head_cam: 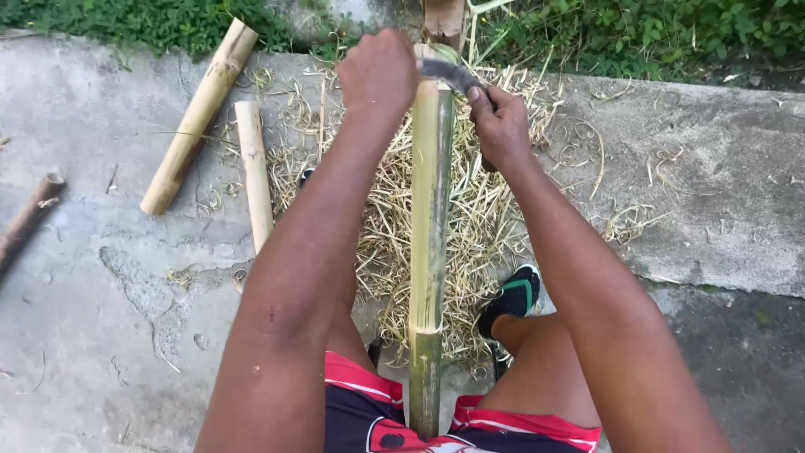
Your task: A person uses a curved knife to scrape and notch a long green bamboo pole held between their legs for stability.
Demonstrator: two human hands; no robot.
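Long green bamboo pole [430, 210] is running straight up the middle of the view, from between the person's knees to the far edge of the slab. Skin is looking partly scraped: pale yellow-green strips along the upper stretch, darker green below a node ring near the lap. Near end is getting cut off by the shorts [394, 419] at the bottom edge.

Left hand [379, 74] is clenching around the far end of a curved grey blade [449, 74] lying across the pole. Right hand [501, 126] is gripping the blade's near end, thumb pressing on the metal; handle is hidden inside the fist, so its shape is not readable.

No containers in view. Dry straw-like shavings [470, 210] are piling on the concrete floor [101, 335] under and beside the pole. Two pale cut bamboo pieces [201, 113] are lying left, well apart from the hands. Dark stick [29, 218] is getting cropped at the left edge. Black-and-green sandal [513, 298] is showing under the right arm. Far end of the pole, near a brown stump [444, 21], is hard to make out.
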